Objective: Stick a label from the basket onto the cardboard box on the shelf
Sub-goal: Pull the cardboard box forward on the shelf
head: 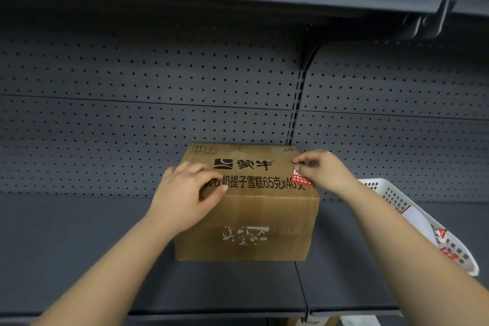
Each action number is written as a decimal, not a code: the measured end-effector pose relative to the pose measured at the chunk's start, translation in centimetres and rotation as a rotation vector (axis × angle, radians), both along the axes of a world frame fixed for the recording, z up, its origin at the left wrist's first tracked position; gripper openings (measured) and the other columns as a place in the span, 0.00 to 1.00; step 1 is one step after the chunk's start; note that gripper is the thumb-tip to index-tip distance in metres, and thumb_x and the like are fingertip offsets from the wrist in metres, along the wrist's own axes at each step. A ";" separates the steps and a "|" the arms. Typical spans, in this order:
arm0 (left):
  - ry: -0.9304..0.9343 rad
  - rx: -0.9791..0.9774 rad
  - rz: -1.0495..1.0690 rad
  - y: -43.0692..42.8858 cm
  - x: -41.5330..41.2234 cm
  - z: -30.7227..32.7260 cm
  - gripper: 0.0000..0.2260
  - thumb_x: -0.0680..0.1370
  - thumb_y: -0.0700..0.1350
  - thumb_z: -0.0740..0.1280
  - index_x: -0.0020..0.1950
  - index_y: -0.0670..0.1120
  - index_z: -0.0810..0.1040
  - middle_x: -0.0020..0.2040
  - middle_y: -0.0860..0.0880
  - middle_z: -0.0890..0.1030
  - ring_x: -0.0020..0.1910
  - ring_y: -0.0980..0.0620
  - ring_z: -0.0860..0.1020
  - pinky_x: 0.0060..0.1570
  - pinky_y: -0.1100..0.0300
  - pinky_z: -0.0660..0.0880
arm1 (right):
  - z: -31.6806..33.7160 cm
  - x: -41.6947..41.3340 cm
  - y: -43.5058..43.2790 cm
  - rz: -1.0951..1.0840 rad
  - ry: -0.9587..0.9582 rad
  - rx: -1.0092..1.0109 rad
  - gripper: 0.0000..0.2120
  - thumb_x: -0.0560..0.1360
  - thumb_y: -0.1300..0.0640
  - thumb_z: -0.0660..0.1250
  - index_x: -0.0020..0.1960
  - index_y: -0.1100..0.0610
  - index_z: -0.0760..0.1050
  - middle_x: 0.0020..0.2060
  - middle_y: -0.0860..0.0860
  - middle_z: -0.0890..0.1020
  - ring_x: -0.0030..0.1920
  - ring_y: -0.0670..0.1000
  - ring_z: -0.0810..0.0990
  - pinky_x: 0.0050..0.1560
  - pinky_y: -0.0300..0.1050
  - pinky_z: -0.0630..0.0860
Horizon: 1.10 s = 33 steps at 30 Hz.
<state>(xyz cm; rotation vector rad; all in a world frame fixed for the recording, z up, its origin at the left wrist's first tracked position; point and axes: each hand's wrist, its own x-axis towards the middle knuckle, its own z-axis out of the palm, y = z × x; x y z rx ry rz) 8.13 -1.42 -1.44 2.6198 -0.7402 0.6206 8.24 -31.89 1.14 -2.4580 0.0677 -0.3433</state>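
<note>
So, left hand [185, 193] flat, steadying box [246, 219]; right hand [321, 171] pinching label [301, 178] at top right corner. Smooth outward, avoid bubbles.

Our left hand [185, 193] sits left of frame centre, palm down, fingers curled and spread. Our right hand [324, 171] sits right of centre, thumb and forefinger pinched together. Both bare forearms rise from the bottom corners.

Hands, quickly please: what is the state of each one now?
Left hand: open, laid on the cardboard box, holding nothing.
Right hand: fingers pinched on the red and white label at the box's top right.
</note>
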 end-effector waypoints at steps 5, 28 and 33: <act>-0.041 -0.031 0.014 -0.3 0.1 -0.4 0.20 0.75 0.63 0.56 0.55 0.55 0.80 0.54 0.55 0.81 0.56 0.49 0.75 0.55 0.47 0.67 | 0.0 0.5 -0.8 0.076 -0.031 0.163 0.03 0.69 0.56 0.74 0.43 0.53 0.84 0.48 0.46 0.83 0.51 0.47 0.79 0.56 0.44 0.73; -0.061 -0.113 0.021 -0.5 -0.3 -0.5 0.18 0.73 0.61 0.59 0.52 0.54 0.82 0.48 0.56 0.82 0.52 0.50 0.75 0.52 0.52 0.65 | -7.2 -0.6 -1.7 0.228 -0.268 1.655 0.12 0.78 0.67 0.56 0.40 0.57 0.72 0.33 0.50 0.81 0.46 0.52 0.83 0.57 0.51 0.78; -0.045 -0.116 0.020 -0.5 -0.5 -0.3 0.18 0.73 0.62 0.59 0.52 0.54 0.82 0.48 0.55 0.82 0.52 0.50 0.75 0.52 0.50 0.66 | -10.1 0.6 -3.4 -0.002 -0.357 1.986 0.04 0.75 0.59 0.64 0.46 0.58 0.70 0.40 0.52 0.75 0.43 0.51 0.81 0.46 0.49 0.81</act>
